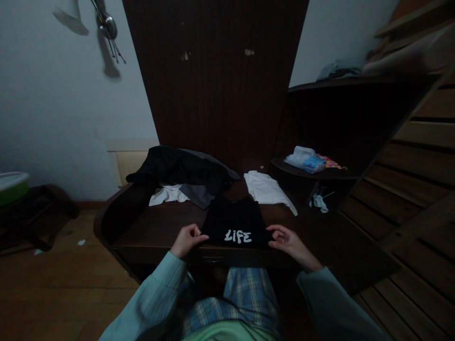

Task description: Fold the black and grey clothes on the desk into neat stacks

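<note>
Black "LIFE" shirt [234, 219] pinched by left hand [185, 239], right hand [288, 242].

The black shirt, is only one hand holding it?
No, the left hand and right hand each grip a side of the black shirt.

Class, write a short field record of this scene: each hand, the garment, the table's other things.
left hand: pinches the black shirt at its near left corner
right hand: holds its near right corner
black shirt: flat on the table, white "LIFE" print
behind it: dark clothes pile, folded white garment
</note>
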Demonstrator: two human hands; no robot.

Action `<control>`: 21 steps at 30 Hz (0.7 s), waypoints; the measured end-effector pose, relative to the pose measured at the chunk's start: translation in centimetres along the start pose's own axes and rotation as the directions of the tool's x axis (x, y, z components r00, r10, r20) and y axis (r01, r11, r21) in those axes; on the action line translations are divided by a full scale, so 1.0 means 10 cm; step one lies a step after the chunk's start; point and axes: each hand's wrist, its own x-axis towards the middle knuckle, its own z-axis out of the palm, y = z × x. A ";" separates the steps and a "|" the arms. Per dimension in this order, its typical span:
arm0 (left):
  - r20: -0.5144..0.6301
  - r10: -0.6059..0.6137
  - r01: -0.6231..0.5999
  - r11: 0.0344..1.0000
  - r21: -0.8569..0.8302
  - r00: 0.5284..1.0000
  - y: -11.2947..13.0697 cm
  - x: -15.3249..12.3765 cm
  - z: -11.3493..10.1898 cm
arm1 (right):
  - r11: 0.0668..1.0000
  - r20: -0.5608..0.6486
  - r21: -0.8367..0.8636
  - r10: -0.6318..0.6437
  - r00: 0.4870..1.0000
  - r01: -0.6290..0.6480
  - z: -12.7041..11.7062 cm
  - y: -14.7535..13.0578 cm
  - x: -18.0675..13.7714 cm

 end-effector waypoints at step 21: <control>0.349 -0.161 0.201 0.976 -0.084 0.923 0.24 0.62 0.05 | 0.993 -0.122 0.111 0.041 0.992 -0.027 0.09 -0.12 0.53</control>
